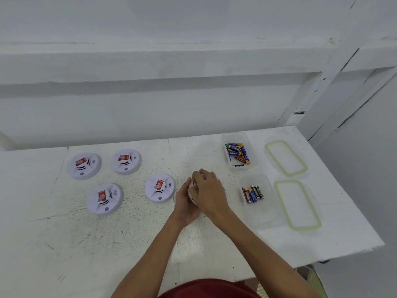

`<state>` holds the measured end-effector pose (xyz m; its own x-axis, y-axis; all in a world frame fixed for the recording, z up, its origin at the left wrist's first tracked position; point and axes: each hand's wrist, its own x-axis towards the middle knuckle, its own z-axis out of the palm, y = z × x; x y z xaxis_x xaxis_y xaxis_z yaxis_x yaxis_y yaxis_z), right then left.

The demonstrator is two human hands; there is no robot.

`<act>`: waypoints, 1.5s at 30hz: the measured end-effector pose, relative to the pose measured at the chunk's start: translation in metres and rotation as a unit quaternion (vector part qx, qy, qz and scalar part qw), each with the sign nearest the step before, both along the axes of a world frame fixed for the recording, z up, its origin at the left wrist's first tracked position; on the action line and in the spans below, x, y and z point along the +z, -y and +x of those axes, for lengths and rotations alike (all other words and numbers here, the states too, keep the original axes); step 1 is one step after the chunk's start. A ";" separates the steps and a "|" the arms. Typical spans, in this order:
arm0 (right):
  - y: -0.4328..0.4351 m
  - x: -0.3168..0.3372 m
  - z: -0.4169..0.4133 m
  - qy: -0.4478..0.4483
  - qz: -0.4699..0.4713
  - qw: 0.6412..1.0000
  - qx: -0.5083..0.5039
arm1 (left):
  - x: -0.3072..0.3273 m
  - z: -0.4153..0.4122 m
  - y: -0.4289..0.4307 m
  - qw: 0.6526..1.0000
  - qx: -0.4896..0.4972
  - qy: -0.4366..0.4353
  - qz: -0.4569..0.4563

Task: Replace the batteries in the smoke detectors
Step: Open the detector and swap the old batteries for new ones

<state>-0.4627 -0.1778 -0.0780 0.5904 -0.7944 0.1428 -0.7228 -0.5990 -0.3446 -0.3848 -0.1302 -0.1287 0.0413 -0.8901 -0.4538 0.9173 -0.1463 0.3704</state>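
Both my hands hold one white smoke detector [191,191] just above the table's middle. My left hand [186,203] cups it from the left and below. My right hand [209,191] curls over its top and hides most of it. Several more white smoke detectors with red labels lie face up to the left, the nearest [160,188] beside my left hand, the others [104,198] [84,166] [126,161] farther left. A clear tub [247,141] at the right holds several loose batteries [237,152]. A nearer clear tub [261,214] holds several batteries [253,194] side by side.
Two clear lids with green seals lie at the table's right end, one far [285,157] and one near [298,204]. The white table [86,244] ends at a right edge past the lids. A white wall with ledges rises behind it.
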 end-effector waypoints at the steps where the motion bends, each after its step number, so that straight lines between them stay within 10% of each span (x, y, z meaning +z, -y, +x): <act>1: 0.001 0.000 -0.003 0.011 -0.008 1.000 0.011 | 0.000 0.001 0.000 1.000 -0.001 -0.011 -0.003; 9: 0.002 0.006 -0.020 0.125 0.025 0.992 0.016 | -0.008 0.001 0.002 1.000 0.000 0.006 0.007; 26: 0.024 -0.003 -0.044 0.086 0.079 0.977 0.179 | -0.007 0.005 0.001 0.998 0.011 -0.055 -0.027; 37: 0.032 0.034 -0.069 0.306 0.094 0.943 -0.084 | -0.004 0.005 0.003 0.998 -0.042 -0.009 -0.046; 45: 0.056 0.019 -0.134 0.215 0.077 0.946 -0.230 | 0.005 0.004 0.000 0.996 -0.034 -0.048 -0.065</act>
